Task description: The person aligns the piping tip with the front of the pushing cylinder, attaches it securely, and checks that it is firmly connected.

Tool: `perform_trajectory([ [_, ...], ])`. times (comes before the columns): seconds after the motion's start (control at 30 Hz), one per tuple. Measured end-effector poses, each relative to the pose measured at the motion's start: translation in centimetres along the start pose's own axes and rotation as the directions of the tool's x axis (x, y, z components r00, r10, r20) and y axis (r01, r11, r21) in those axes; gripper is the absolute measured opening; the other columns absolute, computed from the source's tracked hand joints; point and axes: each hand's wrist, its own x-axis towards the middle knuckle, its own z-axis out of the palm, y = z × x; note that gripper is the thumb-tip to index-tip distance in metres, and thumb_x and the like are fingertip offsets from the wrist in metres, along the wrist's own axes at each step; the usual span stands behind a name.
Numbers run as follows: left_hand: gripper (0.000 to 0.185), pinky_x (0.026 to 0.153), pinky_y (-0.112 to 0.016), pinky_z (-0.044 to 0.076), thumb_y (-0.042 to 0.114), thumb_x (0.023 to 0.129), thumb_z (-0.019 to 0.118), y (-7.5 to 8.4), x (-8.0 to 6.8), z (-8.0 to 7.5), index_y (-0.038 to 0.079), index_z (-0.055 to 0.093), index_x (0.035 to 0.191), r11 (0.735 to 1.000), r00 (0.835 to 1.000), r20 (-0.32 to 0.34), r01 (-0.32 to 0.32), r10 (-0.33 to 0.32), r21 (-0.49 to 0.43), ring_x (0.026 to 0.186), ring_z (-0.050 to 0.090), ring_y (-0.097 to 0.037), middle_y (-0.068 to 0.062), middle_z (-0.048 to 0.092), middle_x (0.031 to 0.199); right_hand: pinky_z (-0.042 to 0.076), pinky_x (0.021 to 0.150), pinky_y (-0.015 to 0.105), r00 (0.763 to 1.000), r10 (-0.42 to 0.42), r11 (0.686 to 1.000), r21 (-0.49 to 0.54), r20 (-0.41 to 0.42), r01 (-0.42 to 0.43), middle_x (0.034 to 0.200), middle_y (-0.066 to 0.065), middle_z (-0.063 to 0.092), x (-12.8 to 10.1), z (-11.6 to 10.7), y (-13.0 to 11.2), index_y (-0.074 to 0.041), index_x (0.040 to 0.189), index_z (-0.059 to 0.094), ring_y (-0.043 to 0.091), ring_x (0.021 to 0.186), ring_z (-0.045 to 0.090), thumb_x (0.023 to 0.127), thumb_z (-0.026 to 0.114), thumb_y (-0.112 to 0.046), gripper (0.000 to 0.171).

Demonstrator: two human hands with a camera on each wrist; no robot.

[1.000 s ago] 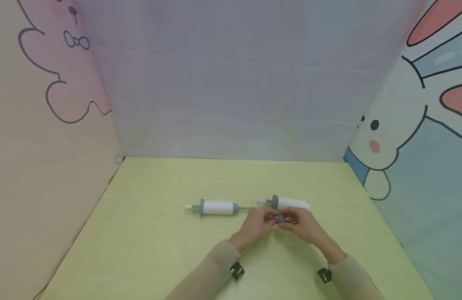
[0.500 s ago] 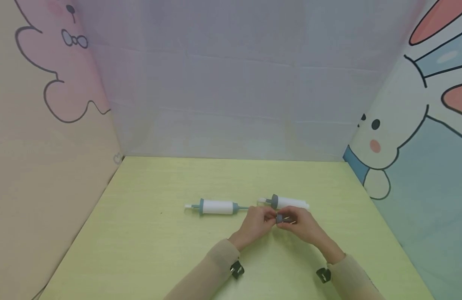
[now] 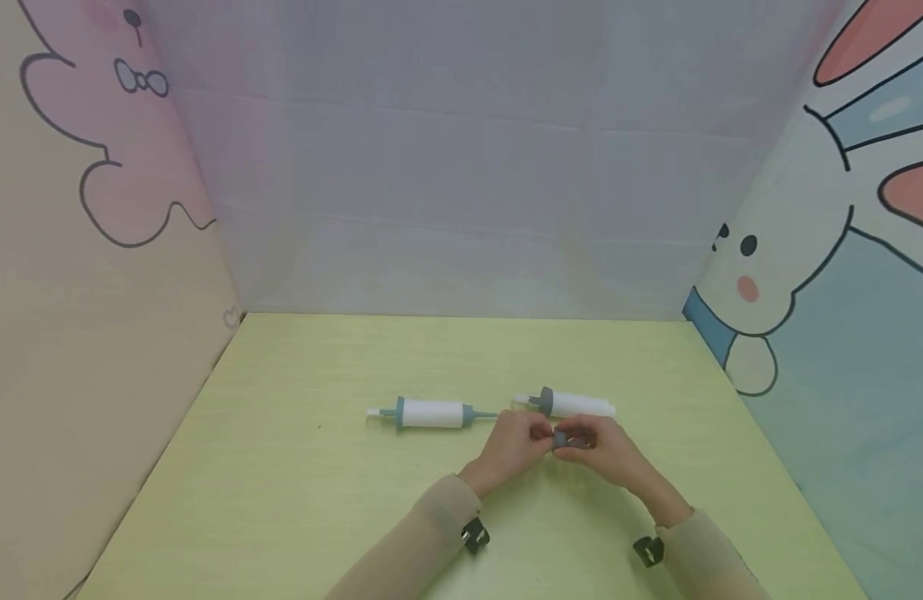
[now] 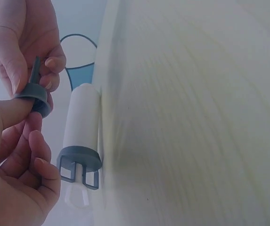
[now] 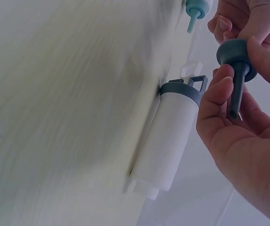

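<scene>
Both hands meet over the table around a dark grey-teal nozzle cap [image 3: 559, 439] with a thin, tapering spout. My right hand [image 3: 611, 454] pinches the cap's collar [image 5: 234, 52] between thumb and fingers, its spout pointing back towards that palm. At the cap's open side, my left hand [image 3: 508, 450] has its thumb at the rim [image 4: 33, 92] and a fingertip just below. Just behind the hands lies a white syringe-like tube [image 3: 581, 406] with a dark collar and a pull handle. Its threaded end [image 5: 145, 189] is bare in the right wrist view.
A second white tube [image 3: 433, 413] with light teal fittings lies to the left, its nozzle fitted and pointing towards the left hand. The yellow table [image 3: 281, 500] is bounded by a pale back cloth [image 3: 461, 208] and printed side panels [image 3: 844, 400].
The hands and the nozzle cap stay in nearly the same place, with only small finger shifts at the cap. The head view has moved slightly. Both tubes lie as before.
</scene>
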Motion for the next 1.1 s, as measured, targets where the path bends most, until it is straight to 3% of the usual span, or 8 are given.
perform_trajectory([
  [0.27,0.008,0.057,-0.009,0.042,0.022,0.083,0.072,-0.2,0.3,-0.5,0.017,0.071,0.076,0.999,1.000,0.005,-0.010,0.010,0.032,0.060,0.054,0.008,0.009,0.069,0.072,0.052,0.077,0.023,1.000,0.018,0.999,0.046,-0.010,-0.017,0.108,0.017,0.066,-0.5,-0.3,0.1,0.003,0.113,0.062,0.030,0.097,0.065,0.083,0.071,-0.021,0.039],
  [0.4,0.010,0.055,-0.010,0.041,0.025,0.083,0.072,-0.5,1.1,-0.8,0.018,0.071,0.076,0.999,1.000,-0.006,-0.018,0.019,0.048,0.059,0.053,0.005,0.011,0.067,0.071,0.052,0.078,0.023,0.999,0.023,0.999,0.023,-0.028,-0.023,0.108,0.016,0.065,-0.7,-0.5,0.2,0.002,0.112,0.063,0.030,0.098,0.065,0.083,0.072,-0.022,0.039],
  [0.5,0.010,0.058,-0.011,0.040,0.026,0.082,0.072,-0.6,1.9,-0.8,0.017,0.070,0.077,0.993,0.999,0.001,-0.042,0.043,0.109,0.062,0.052,0.003,0.010,0.066,0.073,0.051,0.078,0.023,0.999,0.036,0.999,0.031,-0.031,-0.035,0.108,0.016,0.065,-0.9,-0.5,0.4,0.004,0.112,0.062,0.029,0.097,0.065,0.083,0.072,-0.022,0.040],
  [0.67,0.028,0.068,-0.019,0.040,0.035,0.076,0.076,-0.3,2.8,-1.0,0.014,0.069,0.094,0.942,0.997,-0.002,-0.072,0.077,0.329,0.078,0.050,-0.008,0.003,0.065,0.088,0.052,0.075,0.024,0.999,0.042,0.995,0.096,-0.014,-0.040,0.108,0.019,0.064,-1.2,-0.6,0.6,0.006,0.113,0.060,0.026,0.093,0.065,0.083,0.071,-0.019,0.040],
  [0.8,0.055,0.081,-0.026,0.044,0.044,0.072,0.078,-0.2,3.8,-0.7,0.017,0.062,0.117,0.891,0.999,0.002,-0.043,0.048,0.452,0.099,0.050,-0.015,0.000,0.058,0.112,0.052,0.075,0.023,0.999,0.037,0.996,0.088,-0.018,-0.035,0.109,0.018,0.064,-1.4,-0.6,0.7,0.006,0.114,0.060,0.025,0.095,0.065,0.083,0.071,-0.021,0.042],
  [0.93,0.071,0.090,-0.033,0.042,0.052,0.071,0.075,-0.2,5.1,-0.2,0.022,0.051,0.131,0.857,0.998,0.063,-0.020,-0.015,0.514,0.115,0.046,-0.019,-0.001,0.050,0.126,0.051,0.075,0.023,0.999,0.047,0.996,0.081,-0.021,-0.045,0.109,0.017,0.064,-1.5,-0.6,1.1,0.006,0.113,0.060,0.027,0.095,0.064,0.083,0.071,-0.020,0.042],
  [1.1,0.069,0.089,-0.035,0.041,0.052,0.072,0.075,-0.1,6.0,0.4,0.028,0.051,0.132,0.848,0.990,0.106,0.026,-0.097,0.530,0.115,0.046,-0.020,0.000,0.049,0.129,0.052,0.075,0.024,0.999,0.046,0.994,0.097,-0.005,-0.045,0.110,0.019,0.063,-1.8,-0.7,1.4,0.007,0.115,0.059,0.028,0.095,0.064,0.083,0.071,-0.020,0.043],
])
